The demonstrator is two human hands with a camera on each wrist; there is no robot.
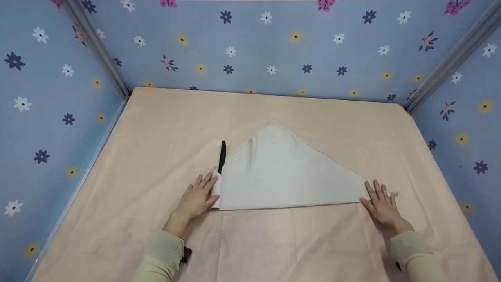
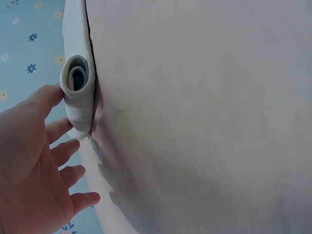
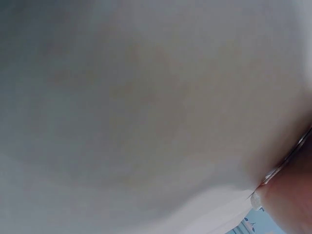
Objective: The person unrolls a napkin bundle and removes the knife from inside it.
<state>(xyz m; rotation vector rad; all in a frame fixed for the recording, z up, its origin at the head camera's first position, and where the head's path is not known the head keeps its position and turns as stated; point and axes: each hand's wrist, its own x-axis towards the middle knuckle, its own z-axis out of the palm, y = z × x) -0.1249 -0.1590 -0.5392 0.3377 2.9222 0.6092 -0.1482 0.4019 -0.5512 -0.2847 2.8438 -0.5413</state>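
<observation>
A pale grey-white cloth (image 1: 289, 176), folded into a triangle-like shape, lies with its peak pointing away from me. Its left end is turned into a small roll (image 2: 79, 105), whose spiral end faces the left wrist camera. Out of the roll's far end sticks a slim black knife-shaped piece (image 1: 222, 154); the rest of it is hidden in the cloth. My left hand (image 1: 195, 197) touches the roll's outer side with extended, spread fingers. At the cloth's right corner my right hand (image 1: 382, 205) rests with straight fingers on the fabric. Only part of it shows in the right wrist view.
A light peach covering (image 1: 156, 117) spreads over the table, with some creases. Blue flowered panels (image 1: 250, 43) stand behind and on both sides, with grey metal posts (image 1: 98, 47) at the back corners. A frayed bit of cloth (image 1: 394, 193) shows beside my right fingers.
</observation>
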